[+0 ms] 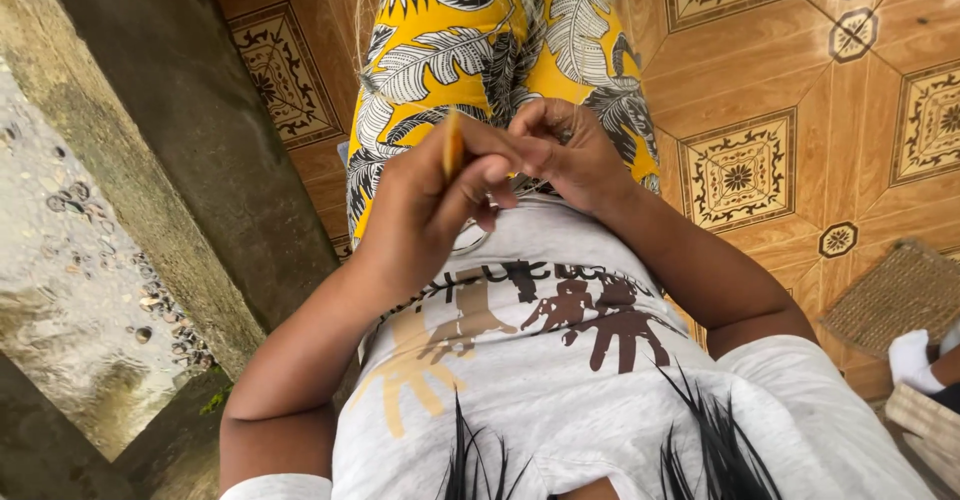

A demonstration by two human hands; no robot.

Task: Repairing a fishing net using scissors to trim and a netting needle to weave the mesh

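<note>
- Two bare hands meet over the person's lap in the head view, close together and touching at the fingertips, just above the hem of a grey printed shirt.
- Left hand is curled nearly closed, its thumb and fingers pinched on a thin yellowish strip that stands upright out of the grip.
- Only a short length of that strip shows above the fingers; what it is made of cannot be told.
- Right hand is also curled, fingers bent inward towards the left hand; whether it grips anything cannot be told, since its fingertips are hidden behind the other hand's knuckles.
- Beyond the hands, farther off, the lap is covered by a yellow cloth with black and white leaf print.
- Fine pale fibres hang at the far left edge of that cloth, thin and hard to make out.
- Brown patterned floor tiles spread to the right and far side.
- Left of the person runs a grey concrete ledge, and beyond it wet ground with small pebbles.
- At the near right lies a woven mat, and just beside it, at the frame edge, a white-socked foot of someone else.
- Dark strands of hair hang over the shirt at the near edge.
</note>
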